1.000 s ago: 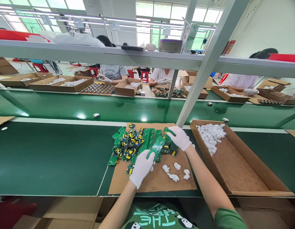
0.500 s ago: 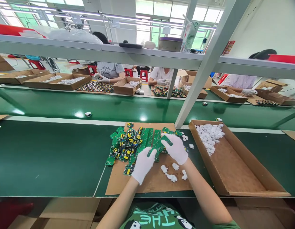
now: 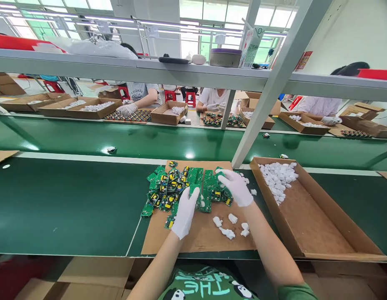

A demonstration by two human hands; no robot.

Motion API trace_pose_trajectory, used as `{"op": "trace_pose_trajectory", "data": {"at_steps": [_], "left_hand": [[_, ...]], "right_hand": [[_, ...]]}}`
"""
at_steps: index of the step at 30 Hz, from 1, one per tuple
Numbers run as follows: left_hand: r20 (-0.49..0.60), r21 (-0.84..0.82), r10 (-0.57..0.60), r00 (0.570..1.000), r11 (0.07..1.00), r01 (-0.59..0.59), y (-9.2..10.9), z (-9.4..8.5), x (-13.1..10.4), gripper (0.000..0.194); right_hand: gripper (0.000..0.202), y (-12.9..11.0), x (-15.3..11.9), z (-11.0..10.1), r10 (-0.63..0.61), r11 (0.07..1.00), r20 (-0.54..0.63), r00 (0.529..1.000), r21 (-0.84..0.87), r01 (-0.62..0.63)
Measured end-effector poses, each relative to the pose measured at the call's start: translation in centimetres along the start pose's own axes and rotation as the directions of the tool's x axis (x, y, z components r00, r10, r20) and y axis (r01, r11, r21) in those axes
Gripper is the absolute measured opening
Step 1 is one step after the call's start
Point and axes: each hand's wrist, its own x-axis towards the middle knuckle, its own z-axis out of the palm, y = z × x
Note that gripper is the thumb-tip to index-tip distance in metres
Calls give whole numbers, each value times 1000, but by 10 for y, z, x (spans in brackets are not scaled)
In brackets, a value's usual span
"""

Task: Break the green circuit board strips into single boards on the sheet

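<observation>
Green circuit boards [image 3: 168, 189] with yellow and black parts lie heaped at the left of a flat cardboard sheet [image 3: 193, 239]. Beside the heap, green boards lie face down in columns. My left hand [image 3: 186, 210], in a white glove, is closed on a small green circuit board near the middle of the sheet. My right hand [image 3: 237, 187], also gloved, has its fingers curved over a green board at the sheet's right; whether it grips that board is unclear. Several crumpled white pieces [image 3: 227, 233] lie below my right hand.
A long cardboard tray [image 3: 340, 208] with small white pieces [image 3: 277, 177] stands at the right. A slanted metal post [image 3: 262, 100] rises behind the sheet. Beyond the green belt [image 3: 149, 141], people in gloves sit at boxes and boards. A shelf [image 3: 118, 66] crosses above.
My hands have moved apart. The left has come back with a small board, and the right has moved slightly away to the right. More parts-side-up boards show between them.
</observation>
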Motion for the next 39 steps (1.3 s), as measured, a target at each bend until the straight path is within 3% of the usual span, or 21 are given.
{"op": "trace_pose_trajectory", "data": {"at_steps": [3, 5, 9, 11, 13, 16, 19, 21, 24, 28, 31, 34, 39], "left_hand": [[40, 0, 70, 997, 998, -70, 0, 4, 4, 39], [52, 43, 107, 993, 993, -110, 0, 6, 6, 39], [15, 184, 163, 986, 969, -163, 1, 5, 5, 38], [4, 231, 178, 984, 957, -174, 1, 5, 4, 41], [12, 273, 189, 982, 944, -185, 1, 6, 3, 43], [4, 391, 240, 971, 893, -222, 2, 9, 2, 43], [-31, 532, 276, 961, 818, -218, 1, 11, 3, 44], [-41, 588, 260, 965, 787, -187, 1, 11, 6, 43], [-44, 642, 206, 978, 756, -131, 0, 9, 15, 44], [-13, 739, 130, 991, 669, -78, -3, 12, 29, 52], [17, 794, 78, 997, 605, -61, -5, 16, 34, 64], [43, 814, 55, 998, 577, -67, -7, 14, 33, 67], [102, 790, 47, 994, 603, -109, -8, 2, 28, 57]], "right_hand": [[36, -6, -17, 13, -3, 998, 87, 996, 68, -3], [33, -9, -29, 22, -6, 998, 80, 997, 67, 1], [32, -8, -44, 33, -4, 1000, -42, 999, -7, 4], [30, -7, -49, 36, -75, 994, -125, 989, -84, 65], [27, -6, -53, 40, -214, 963, -199, 956, -206, 172], [26, -5, -56, 43, -437, 857, -262, 861, -410, 310], [25, -3, -52, 37, -535, 775, -257, 805, -528, 347], [27, 1, -39, 24, -443, 778, -243, 863, -584, 234], [34, 10, -4, 1, -188, 748, -217, 958, -663, -3], [34, 25, 52, -13, -35, 690, -43, 998, -724, -7], [24, 31, 79, -9, 96, 636, 151, 984, -769, 56], [25, 30, 90, -2, 217, 587, 301, 929, -801, 122], [32, 22, 104, 17, 351, 486, 329, 876, -864, 130]]}}
